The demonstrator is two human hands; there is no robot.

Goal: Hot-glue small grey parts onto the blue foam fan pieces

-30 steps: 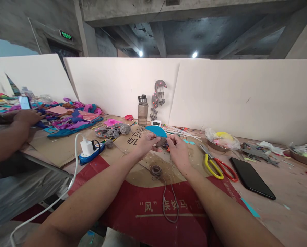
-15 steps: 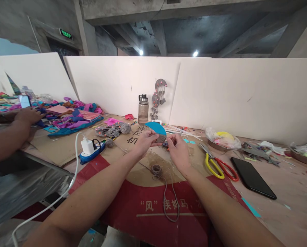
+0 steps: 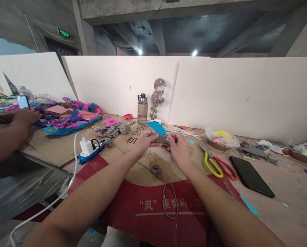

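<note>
My left hand (image 3: pixel 146 141) is closed on a blue crescent-like cutout (image 3: pixel 156 127), thumb on top; grey yarn covers its lower part. At the cutout's right edge my right hand (image 3: pixel 178 146) pinches what looks like the grey yarn, mostly hidden by the fingers. A small coil of grey yarn (image 3: pixel 155 169) lies on the cardboard below, and a loose loop of it trails toward me. Against the white panel hangs a finished-looking grey moon ornament (image 3: pixel 160 83) with pink dots and dangling pieces.
Red-and-yellow-handled scissors (image 3: pixel 215 164) and a black phone (image 3: pixel 251 176) lie at right. A water bottle (image 3: pixel 142 109) stands behind. At left are a blue power strip (image 3: pixel 91 154) with a white charger, a fabric scrap heap (image 3: pixel 73 115), and another person's hand (image 3: pixel 27 116) at a phone.
Both hands keep nearly the same places around the cutout. The right fingers have shifted slightly at its edge. The whole view has drifted a little.
</note>
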